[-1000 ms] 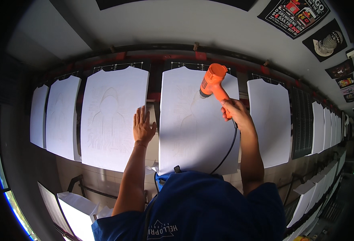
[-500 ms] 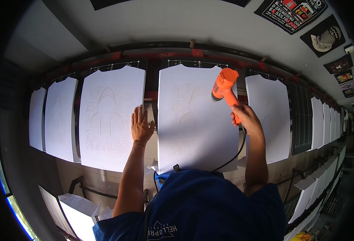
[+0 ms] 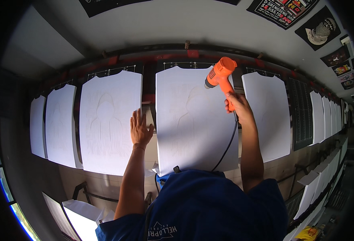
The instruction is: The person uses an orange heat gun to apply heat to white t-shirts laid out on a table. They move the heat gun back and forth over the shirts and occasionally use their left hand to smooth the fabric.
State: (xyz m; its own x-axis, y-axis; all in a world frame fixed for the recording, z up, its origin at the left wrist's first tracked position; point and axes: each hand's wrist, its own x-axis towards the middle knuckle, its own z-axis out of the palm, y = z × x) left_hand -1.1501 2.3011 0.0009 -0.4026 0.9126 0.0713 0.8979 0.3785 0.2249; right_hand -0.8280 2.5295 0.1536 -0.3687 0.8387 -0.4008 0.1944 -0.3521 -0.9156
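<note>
My right hand (image 3: 238,107) grips the handle of an orange heat gun (image 3: 222,71). Its dark nozzle points left and down over a white shirt (image 3: 197,136) stretched on the board in front of me, which bears a faint hooded-figure outline. A black cord runs from the handle down toward my body. My left hand (image 3: 140,129) lies flat with fingers stretched, at the right edge of the neighbouring white shirt (image 3: 108,120). That shirt carries a similar faint outline with fine lines around it.
More white shirts on boards stand in the row to the left (image 3: 60,120) and right (image 3: 267,120). Past the right one is a bare dark board (image 3: 300,112). A dark rail (image 3: 161,49) runs along the wall behind. Other boards (image 3: 82,215) stand behind me.
My right hand has moved the heat gun slightly up and left, its nozzle now higher over the shirt. My left hand stays at the neighbouring shirt's edge. The whole view has shifted slightly.
</note>
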